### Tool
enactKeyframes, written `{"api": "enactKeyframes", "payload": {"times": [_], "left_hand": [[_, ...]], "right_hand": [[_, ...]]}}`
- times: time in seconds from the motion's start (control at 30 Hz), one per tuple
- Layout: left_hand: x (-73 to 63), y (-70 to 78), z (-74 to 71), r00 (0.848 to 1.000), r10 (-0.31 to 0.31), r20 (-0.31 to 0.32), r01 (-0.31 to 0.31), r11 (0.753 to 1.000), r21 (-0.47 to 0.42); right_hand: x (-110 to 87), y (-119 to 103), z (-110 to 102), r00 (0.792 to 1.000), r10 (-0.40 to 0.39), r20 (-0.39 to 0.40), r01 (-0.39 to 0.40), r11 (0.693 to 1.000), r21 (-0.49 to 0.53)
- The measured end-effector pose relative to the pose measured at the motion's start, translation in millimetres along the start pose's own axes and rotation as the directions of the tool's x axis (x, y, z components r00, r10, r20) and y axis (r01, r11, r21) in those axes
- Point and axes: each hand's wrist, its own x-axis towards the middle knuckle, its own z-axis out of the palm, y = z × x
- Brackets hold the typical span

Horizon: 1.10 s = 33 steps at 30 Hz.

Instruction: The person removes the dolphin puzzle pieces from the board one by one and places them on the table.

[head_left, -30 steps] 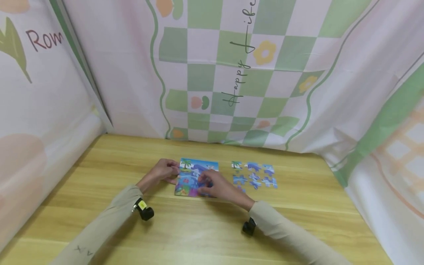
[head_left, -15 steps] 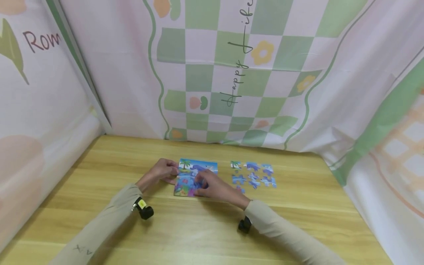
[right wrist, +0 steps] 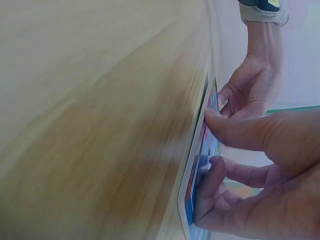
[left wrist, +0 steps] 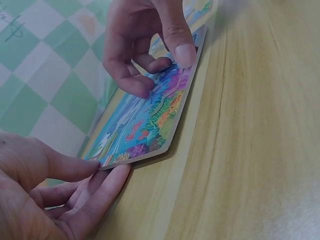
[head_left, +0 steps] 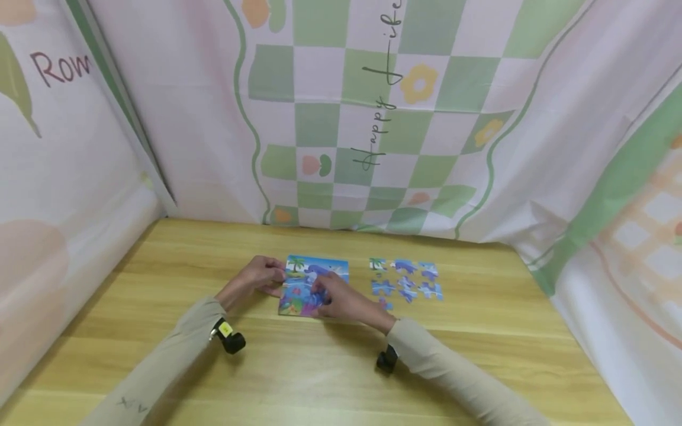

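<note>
A jigsaw puzzle in a thin board (head_left: 295, 291), printed with a palm tree, a dolphin and a colourful sea floor, lies on the wooden table. My left hand (head_left: 261, 275) pinches its left edge, thumb on top and fingers beneath, as the left wrist view shows. My right hand (head_left: 343, 299) is over the board's right part, with bent fingers (left wrist: 140, 87) touching the picture. Its thumb (left wrist: 185, 54) rests at the near edge, apart from those fingers, and nothing shows between them. The hand hides part of the picture in the head view.
Several loose puzzle pieces (head_left: 406, 284) lie in rough rows to the right of the board; one pink-blue piece (head_left: 386, 304) is nearest my right wrist. Behind the wooden table (head_left: 298, 367) hangs a green checked curtain (head_left: 362, 118), with white cloth at both sides.
My right hand has shifted slightly left over the board, and its fingers and thumb have altered a little. My left hand keeps its grip on the edge.
</note>
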Motion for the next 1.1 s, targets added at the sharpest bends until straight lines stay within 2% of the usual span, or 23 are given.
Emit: {"api": "enactKeyframes", "payload": {"times": [0.43, 0.63, 0.9, 1.1], "left_hand": [[-0.6, -0.9, 2.0, 0.999, -0.023, -0.024, 0.023, 1.000, -0.016], [-2.8, 0.2, 0.5, 1.000, 0.007, -0.003, -0.008, 1.000, -0.011], [-2.0, 0.2, 1.6, 1.000, -0.006, -0.009, 0.006, 1.000, -0.019], [-2.9, 0.6, 1.7, 1.000, -0.004, -0.017, 0.003, 1.000, -0.021]], "right_hand": [[0.3, -1.1, 1.6, 1.000, 0.006, -0.030, -0.008, 0.999, -0.037], [3.5, -1.4, -0.6, 0.999, 0.034, -0.025, -0.035, 0.999, -0.036], [3.6, -2.2, -1.2, 1.000, 0.004, -0.023, -0.006, 0.997, -0.080], [6.3, -2.0, -0.8, 0.998, 0.045, -0.039, -0.046, 0.998, -0.035]]}}
